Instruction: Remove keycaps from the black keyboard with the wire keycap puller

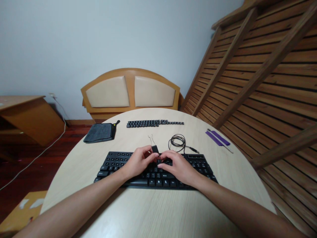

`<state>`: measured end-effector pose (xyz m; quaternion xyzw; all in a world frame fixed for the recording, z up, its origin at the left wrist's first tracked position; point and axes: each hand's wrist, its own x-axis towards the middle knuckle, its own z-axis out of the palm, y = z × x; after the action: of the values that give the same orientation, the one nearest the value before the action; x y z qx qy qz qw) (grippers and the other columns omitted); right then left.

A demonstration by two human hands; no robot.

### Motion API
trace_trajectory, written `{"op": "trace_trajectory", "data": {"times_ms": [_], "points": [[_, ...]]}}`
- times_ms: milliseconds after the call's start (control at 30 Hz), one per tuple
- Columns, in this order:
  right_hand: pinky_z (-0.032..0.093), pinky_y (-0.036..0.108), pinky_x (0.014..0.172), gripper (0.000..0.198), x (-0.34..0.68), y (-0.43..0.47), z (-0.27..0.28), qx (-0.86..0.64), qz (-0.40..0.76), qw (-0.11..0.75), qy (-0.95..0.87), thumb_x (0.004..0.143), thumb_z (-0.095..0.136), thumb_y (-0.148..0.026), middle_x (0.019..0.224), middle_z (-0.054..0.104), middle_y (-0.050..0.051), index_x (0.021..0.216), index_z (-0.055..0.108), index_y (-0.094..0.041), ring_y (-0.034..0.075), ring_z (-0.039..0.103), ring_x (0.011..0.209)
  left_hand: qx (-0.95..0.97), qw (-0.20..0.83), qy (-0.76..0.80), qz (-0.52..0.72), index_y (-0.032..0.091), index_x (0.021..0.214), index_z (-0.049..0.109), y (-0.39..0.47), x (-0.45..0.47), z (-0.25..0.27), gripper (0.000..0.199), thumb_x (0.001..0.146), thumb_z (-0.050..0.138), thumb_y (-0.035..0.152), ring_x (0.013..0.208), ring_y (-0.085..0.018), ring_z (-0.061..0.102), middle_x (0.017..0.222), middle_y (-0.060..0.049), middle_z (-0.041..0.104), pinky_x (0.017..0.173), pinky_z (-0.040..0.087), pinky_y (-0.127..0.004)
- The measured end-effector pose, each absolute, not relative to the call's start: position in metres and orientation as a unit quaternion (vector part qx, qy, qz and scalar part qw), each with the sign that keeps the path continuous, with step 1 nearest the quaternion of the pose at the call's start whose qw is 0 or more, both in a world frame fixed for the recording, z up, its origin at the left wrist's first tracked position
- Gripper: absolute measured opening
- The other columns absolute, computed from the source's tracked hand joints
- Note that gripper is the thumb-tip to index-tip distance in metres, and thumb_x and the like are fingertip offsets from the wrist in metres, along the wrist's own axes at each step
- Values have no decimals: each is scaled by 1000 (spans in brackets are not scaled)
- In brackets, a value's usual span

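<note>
A black keyboard lies across the table in front of me, several of its keys lifted out at the upper left. Above its middle, my left hand is closed on the black handle of a wire keycap puller, whose two thin wires point away from me. Close beside it, my right hand pinches what looks like a small black keycap between thumb and fingers, just over the keys. The fingers partly hide this keycap, so I cannot tell whether it touches the keyboard.
Loose keycaps stand in rows at the back of the round table. A coiled USB cable lies behind the keyboard. A grey cloth is at the left, a purple-handled brush-like tool at the right.
</note>
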<state>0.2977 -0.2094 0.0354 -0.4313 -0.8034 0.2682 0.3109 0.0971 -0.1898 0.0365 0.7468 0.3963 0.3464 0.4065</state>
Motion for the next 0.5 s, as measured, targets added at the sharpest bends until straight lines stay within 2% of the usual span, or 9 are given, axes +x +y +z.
{"op": "trace_trajectory", "data": {"times_ms": [333, 500], "points": [[43, 31, 86, 14, 298, -210, 33, -439, 261, 298, -807, 81, 71, -31, 96, 67, 3, 85, 63, -20, 19, 59, 95, 795, 308, 401, 334, 15, 71, 56, -196, 99, 39, 30, 90, 56, 37, 57, -11, 46, 62, 3, 55, 52, 32, -22], [43, 32, 87, 13, 298, -210, 36, -439, 259, 289, -811, 83, 68, -32, 97, 67, 4, 87, 64, -20, 19, 59, 96, 802, 293, 399, 333, 15, 70, 55, -196, 99, 41, 29, 90, 56, 35, 57, -11, 46, 61, 3, 54, 52, 32, -22]]}}
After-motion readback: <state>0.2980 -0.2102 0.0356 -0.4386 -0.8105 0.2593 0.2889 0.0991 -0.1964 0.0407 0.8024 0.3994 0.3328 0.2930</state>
